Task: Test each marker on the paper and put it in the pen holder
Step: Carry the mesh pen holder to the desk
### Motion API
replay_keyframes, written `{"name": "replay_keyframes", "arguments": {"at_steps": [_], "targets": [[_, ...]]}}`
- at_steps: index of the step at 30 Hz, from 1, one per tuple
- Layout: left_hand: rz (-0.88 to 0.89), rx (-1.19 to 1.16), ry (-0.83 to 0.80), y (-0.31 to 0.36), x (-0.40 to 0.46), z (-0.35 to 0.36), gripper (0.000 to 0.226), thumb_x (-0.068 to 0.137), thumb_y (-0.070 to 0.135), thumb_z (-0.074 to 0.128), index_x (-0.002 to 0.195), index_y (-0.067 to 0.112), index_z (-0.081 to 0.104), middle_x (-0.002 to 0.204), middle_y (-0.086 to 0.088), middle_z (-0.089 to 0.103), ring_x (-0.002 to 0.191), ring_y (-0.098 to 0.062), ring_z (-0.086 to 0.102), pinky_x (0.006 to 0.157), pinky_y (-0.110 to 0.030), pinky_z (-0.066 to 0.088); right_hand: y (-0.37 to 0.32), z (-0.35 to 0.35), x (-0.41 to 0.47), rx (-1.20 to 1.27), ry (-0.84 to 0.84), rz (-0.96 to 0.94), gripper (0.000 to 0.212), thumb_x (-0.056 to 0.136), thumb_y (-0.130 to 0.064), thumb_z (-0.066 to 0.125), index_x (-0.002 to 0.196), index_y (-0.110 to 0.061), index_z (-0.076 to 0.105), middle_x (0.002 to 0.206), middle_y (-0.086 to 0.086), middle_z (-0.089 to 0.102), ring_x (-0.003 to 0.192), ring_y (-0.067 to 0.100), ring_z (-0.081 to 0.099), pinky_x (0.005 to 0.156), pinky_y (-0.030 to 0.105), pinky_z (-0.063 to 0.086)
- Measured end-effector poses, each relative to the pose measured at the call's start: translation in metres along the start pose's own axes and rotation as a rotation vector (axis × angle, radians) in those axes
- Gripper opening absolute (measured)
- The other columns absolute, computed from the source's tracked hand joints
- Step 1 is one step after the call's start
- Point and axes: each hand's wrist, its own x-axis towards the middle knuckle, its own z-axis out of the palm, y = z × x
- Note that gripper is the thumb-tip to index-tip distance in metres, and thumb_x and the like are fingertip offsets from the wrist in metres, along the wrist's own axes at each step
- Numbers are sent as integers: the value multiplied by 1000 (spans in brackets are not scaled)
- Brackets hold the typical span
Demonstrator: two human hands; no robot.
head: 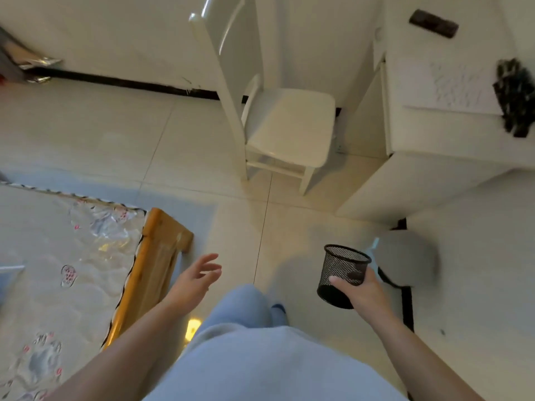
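My right hand point(363, 293) grips a black wire-mesh pen holder point(341, 273), held tilted in the air above the floor at the lower right; nothing shows inside it. My left hand point(197, 277) hangs empty with its fingers spread and relaxed, near the wooden bed corner. On the white desk point(451, 131) at the upper right lies a sheet of white paper point(445, 85) covered with faint marks. At the paper's right edge lies a heap of dark markers point(515, 96), blurred.
A white chair point(286, 123) stands left of the desk. A mattress in a wooden frame point(156, 256) fills the lower left. A grey round object point(405, 256) sits on the floor by the desk. A dark flat object point(434, 23) lies on the desk's far end.
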Motion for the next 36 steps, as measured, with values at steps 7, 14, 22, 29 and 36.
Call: {"name": "replay_keyframes", "arguments": {"at_steps": [7, 14, 22, 29, 36], "targets": [[-26, -12, -18, 87, 127, -1, 33, 91, 14, 55, 122, 23, 49, 114, -5, 60, 98, -17, 58, 77, -27, 45, -75, -10, 111, 40, 30, 39, 52, 68, -26, 80, 110, -16, 49, 98, 0, 62, 88, 17, 57, 76, 28, 39], [49, 190, -179, 218, 250, -4, 28, 89, 19, 56, 115, 31, 53, 108, 2, 63, 95, -13, 61, 82, -29, 46, -144, -26, 193, 136, 114, 87, 55, 68, -26, 80, 115, -14, 52, 104, 3, 64, 90, 17, 60, 77, 30, 43], [207, 335, -327, 366, 353, 58, 26, 89, 23, 57, 107, 41, 53, 104, 10, 63, 91, -8, 59, 77, -26, 44, -195, -86, 276, 332, 358, 62, 54, 67, -32, 78, 111, -22, 49, 98, -10, 60, 89, 5, 58, 68, 22, 44], [312, 428, -384, 463, 394, 146, 26, 89, 21, 57, 108, 38, 53, 103, 9, 63, 90, -7, 61, 80, -25, 44, -213, -170, 347, 328, 493, 110, 62, 66, -39, 78, 113, -20, 42, 90, -15, 52, 81, 10, 52, 62, 23, 38], [489, 653, -504, 532, 428, 231, 29, 90, 17, 55, 117, 26, 52, 100, 12, 60, 81, 6, 57, 63, -1, 39, -197, -232, 386, 436, 671, 199, 76, 64, -38, 80, 123, -12, 41, 98, -5, 53, 85, 14, 51, 62, 23, 38]]}}
